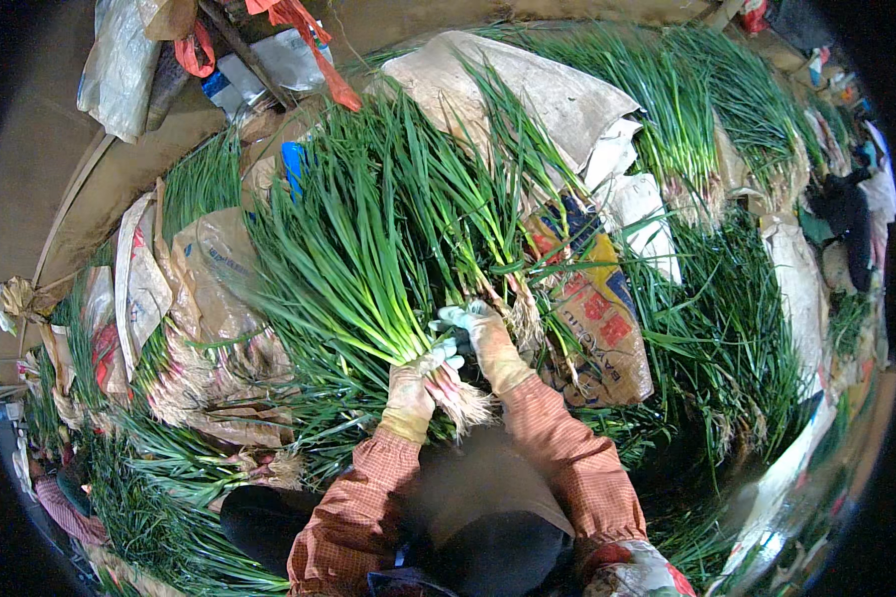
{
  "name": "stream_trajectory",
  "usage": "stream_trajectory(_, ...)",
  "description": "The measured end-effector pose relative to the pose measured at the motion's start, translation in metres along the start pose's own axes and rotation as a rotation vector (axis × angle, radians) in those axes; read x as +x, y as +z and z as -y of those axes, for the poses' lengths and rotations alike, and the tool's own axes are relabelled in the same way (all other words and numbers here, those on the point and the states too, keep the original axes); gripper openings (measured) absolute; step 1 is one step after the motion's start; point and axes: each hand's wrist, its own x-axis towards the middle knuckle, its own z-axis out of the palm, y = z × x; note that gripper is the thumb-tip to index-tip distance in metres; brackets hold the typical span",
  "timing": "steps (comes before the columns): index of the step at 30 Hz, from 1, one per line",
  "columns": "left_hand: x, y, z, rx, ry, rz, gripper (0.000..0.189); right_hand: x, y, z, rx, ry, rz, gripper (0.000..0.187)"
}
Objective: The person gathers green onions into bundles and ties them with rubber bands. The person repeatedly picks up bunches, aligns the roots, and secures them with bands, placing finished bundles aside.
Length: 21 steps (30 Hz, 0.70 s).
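Note:
My gloved left hand is closed round the lower stems of a bunch of green onions. The bunch's leaves fan up and to the left, and its pink-white bases and pale roots hang out below the hand. My gloved right hand is just right of the bunch, at the edge of the pile, its fingers bent towards the left hand; whether it grips anything cannot be told. More green onions lie beyond both hands, and a few stalks with loose roots lie beside the right hand.
A printed brown sack lies right of my hands, with a grey-white cloth beyond. Bundled onions stand at the upper right, others at the left beside a plastic sack. Another person's sleeve shows at the lower left.

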Motion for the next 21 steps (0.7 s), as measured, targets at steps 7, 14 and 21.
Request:
stream_trajectory(7,-0.018,-0.010,0.004,0.007,-0.123,0.109,0.023,-0.011,0.022,0.027,-0.329,0.264,0.086,0.020)
stream_trajectory(14,-0.023,0.008,0.005,-0.047,-0.020,-0.050,0.026,-0.011,0.020,0.015,0.533,0.207,0.244,0.042)
stream_trajectory(21,-0.033,0.013,-0.043,0.047,0.126,0.011,0.024,0.030,0.006,0.081,0.516,-0.168,0.320,0.041)
